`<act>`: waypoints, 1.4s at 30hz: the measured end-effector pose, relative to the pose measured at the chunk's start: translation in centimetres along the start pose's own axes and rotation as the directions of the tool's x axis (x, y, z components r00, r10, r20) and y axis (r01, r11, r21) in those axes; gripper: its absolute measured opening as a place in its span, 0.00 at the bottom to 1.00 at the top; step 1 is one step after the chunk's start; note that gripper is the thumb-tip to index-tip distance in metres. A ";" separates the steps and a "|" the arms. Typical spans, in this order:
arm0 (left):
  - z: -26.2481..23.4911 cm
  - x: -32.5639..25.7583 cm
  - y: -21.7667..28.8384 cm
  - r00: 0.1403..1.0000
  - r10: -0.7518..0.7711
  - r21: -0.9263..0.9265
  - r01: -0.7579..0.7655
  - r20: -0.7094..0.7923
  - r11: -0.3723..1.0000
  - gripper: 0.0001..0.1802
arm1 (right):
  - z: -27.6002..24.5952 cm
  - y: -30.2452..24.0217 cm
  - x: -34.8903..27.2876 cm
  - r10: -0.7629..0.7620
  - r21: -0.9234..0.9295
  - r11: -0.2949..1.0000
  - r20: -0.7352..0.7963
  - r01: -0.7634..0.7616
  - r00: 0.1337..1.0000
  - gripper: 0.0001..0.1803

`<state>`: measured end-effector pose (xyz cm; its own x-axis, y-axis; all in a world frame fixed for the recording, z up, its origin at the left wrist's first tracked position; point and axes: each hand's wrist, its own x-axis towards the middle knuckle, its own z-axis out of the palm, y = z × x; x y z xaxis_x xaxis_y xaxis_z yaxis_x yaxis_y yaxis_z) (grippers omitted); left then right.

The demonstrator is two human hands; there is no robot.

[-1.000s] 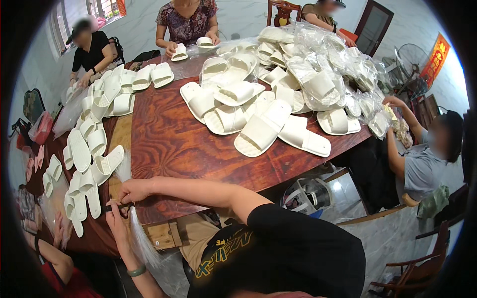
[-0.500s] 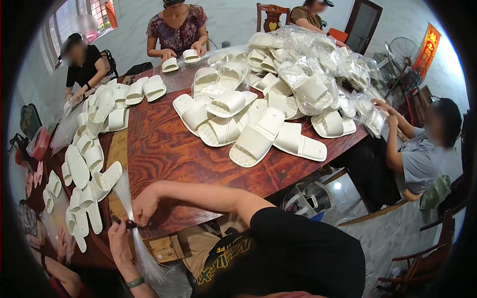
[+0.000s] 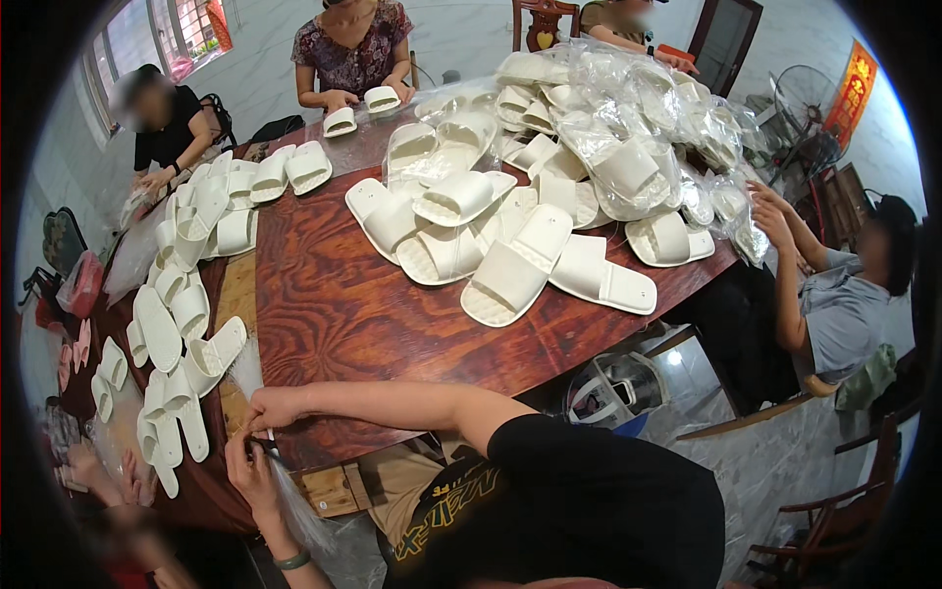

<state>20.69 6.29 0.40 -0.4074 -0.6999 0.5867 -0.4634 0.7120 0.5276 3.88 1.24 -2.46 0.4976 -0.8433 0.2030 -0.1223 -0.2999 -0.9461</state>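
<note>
White, hair-fine bundle of strands (image 3: 299,508), laid across the near left corner of the wood-grained worktop (image 3: 343,294): upper end just outside the left edge, lower end fanned below the near edge, middle hidden at the two hands. Right hand (image 3: 277,408) curled narrow over that middle, strands emerging above and below; left hand (image 3: 253,478) just beside and lower, fingers bent and close together near the strands, impossible to tell whether gripping. Round the left wrist, green bangle (image 3: 291,561). Across the front of the black shirt (image 3: 599,501), large yellow and outlined lettering (image 3: 449,512), warped by folds. Along the worktop's left edge, bare plywood strip (image 3: 238,285); beyond it, dark brown cloth (image 3: 214,499) under a spread of white slippers (image 3: 157,329). From the worktop's middle toward its far edge, heap of loose slippers (image 3: 515,270), with a tiny dark mark (image 3: 644,294) on one sole, too small to read; toward the far right corner, slippers in clear bags (image 3: 628,157). At the far edge, person in a patterned top (image 3: 348,49), hands at two slippers. Past the right edge, person in grey (image 3: 834,314). On the wall behind, red banner (image 3: 852,98) with gold characters.
</note>
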 end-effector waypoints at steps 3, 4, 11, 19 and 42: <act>0.3 -0.4 -0.7 0.995 -0.013 0.046 0.018 -0.096 0.999 0.12 | 0.2 -0.3 0.1 0.054 0.141 0.988 0.033 -0.058 0.998 0.08; 0.3 -0.6 -1.1 0.995 0.002 0.058 0.004 -0.097 0.998 0.13 | 0.3 -0.4 0.1 0.090 0.161 0.982 0.030 -0.094 0.995 0.08; -0.3 -1.3 -1.1 0.999 0.029 0.099 -0.025 -0.034 0.995 0.14 | 0.1 0.6 0.4 0.087 0.141 0.985 0.118 -0.104 0.989 0.09; -0.9 -2.9 -1.5 0.987 0.143 0.137 -0.132 -0.074 0.982 0.16 | 1.3 -0.2 0.5 0.104 -0.147 0.985 0.092 -0.089 0.990 0.11; -0.5 -5.1 -0.1 0.930 -0.247 0.091 0.231 0.272 0.969 0.29 | 1.6 -1.9 0.2 0.007 -0.732 0.679 -0.077 -0.062 0.997 0.07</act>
<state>23.20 9.79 -2.37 -0.4784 -0.8424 0.2480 -0.6146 0.5229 0.5907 5.60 2.35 -0.99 0.4290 -0.8774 0.2148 -0.7422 -0.4779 -0.4697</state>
